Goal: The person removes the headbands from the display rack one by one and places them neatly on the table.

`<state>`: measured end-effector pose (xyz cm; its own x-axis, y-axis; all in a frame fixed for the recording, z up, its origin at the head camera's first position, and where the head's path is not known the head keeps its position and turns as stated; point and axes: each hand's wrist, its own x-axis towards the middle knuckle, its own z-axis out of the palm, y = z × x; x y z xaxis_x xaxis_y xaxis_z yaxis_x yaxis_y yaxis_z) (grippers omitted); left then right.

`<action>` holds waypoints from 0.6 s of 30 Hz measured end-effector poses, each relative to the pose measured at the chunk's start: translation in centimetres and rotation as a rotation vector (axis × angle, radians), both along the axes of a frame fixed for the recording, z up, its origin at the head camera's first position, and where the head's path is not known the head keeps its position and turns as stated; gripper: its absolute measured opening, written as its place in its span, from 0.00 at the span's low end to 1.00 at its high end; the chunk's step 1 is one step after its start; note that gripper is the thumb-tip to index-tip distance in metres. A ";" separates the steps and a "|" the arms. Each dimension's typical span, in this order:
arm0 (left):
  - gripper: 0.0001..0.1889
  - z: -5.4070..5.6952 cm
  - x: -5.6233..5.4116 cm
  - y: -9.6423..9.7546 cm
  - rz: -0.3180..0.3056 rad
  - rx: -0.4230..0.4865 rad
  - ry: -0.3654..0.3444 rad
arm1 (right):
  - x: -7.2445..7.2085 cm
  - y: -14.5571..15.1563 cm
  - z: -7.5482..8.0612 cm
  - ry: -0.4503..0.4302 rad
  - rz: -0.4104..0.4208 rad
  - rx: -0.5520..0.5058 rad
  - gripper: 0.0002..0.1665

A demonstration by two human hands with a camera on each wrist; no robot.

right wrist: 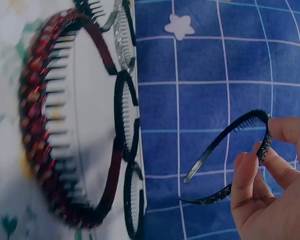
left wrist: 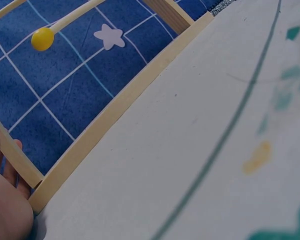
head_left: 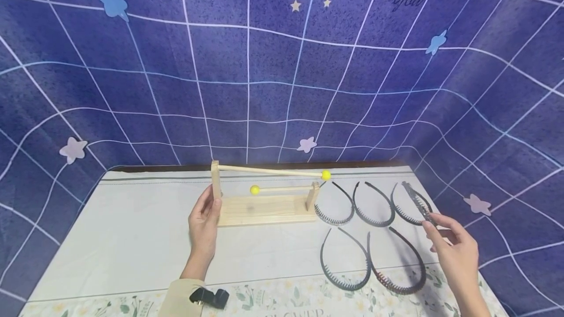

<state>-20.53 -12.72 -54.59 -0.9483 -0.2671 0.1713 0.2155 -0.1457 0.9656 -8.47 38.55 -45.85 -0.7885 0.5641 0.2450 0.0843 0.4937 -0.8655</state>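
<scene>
My left hand grips the left upright of a wooden rack, thumb on the near side and fingers behind. The rack has a flat base and two horizontal dowels, each tipped with a yellow ball; no headband hangs on them. At the right, my right hand pinches a dark toothed headband between thumb and fingers, held up off the table. In the right wrist view this headband shows a sparkly black band with its open ends pointing away from the palm.
Several headbands lie on the table right of the rack. The back row includes a black one; in front lie another black one and a red-beaded one. A blue grid-patterned curtain surrounds the white tablecloth.
</scene>
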 end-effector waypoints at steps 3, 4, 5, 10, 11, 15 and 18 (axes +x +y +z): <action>0.27 0.0 0.0 0.0 -0.005 -0.004 -0.007 | 0.5 0.7 -0.3 -0.041 -0.028 -0.005 0.17; 0.27 0.0 0.0 0.0 -0.007 -0.005 -0.007 | 0.7 1.0 -0.4 -0.051 -0.036 -0.004 0.17; 0.27 0.0 0.0 0.0 -0.008 -0.006 -0.008 | 0.9 1.2 -0.5 -0.063 -0.043 0.000 0.17; 0.27 -0.1 0.0 0.1 -0.006 -0.010 -0.013 | 1.8 2.3 -1.2 -0.077 -0.056 -0.010 0.17; 0.27 -0.2 0.0 0.1 -0.006 -0.013 -0.014 | 2.0 2.5 -1.4 -0.068 -0.054 -0.021 0.16; 0.27 -0.2 0.0 0.0 -0.010 -0.017 -0.009 | 2.5 3.2 -1.8 0.005 -0.041 -0.114 0.13; 0.27 -0.2 0.0 0.0 -0.010 -0.017 -0.002 | 2.9 3.6 -1.9 0.068 -0.028 -0.178 0.12</action>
